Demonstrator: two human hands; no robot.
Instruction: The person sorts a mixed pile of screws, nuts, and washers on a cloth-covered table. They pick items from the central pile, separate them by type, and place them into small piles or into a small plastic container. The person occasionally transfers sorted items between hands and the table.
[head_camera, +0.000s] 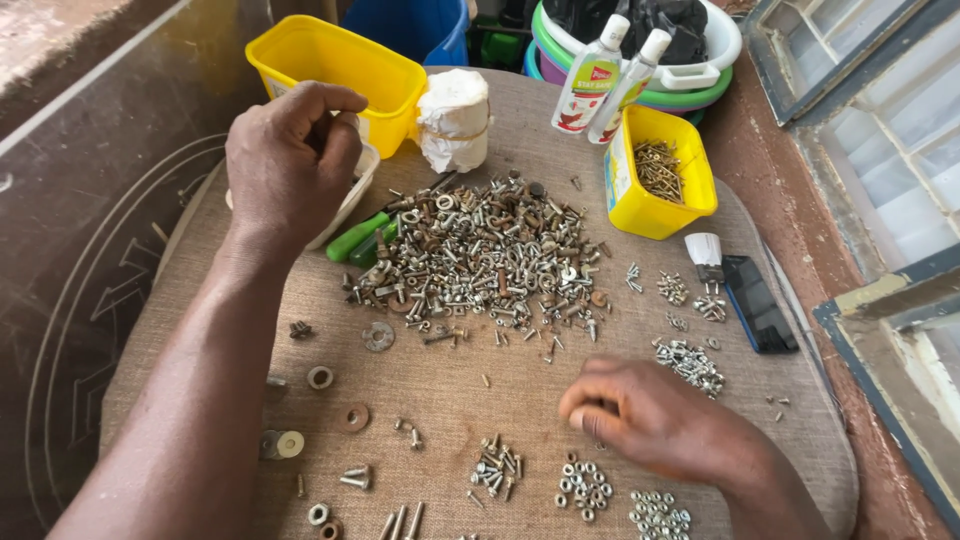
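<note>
Left hand (290, 165) hovers at ten o'clock over a white tray (352, 195), fingers bunched shut; what they pinch, if anything, can't be seen. Right hand (650, 420) rests at five o'clock on the surface (450, 390), fingers curled closed beside a small nut cluster (583, 486). One big hardware heap (490, 255) sits centre. Two yellow tubs (335, 70) at twelve and two o'clock, two bottles (592, 75) upright between.

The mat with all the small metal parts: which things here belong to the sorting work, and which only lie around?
Part of the work:
- big pile of screws and nuts
- small sorted heaps
- washers
- yellow tub of screws
- left hand, over a white tray
- right hand, fingers pinched at the mat

Just lying about:
- two bottles
- phone
- stacked bowls
- white wrapped bundle
</note>
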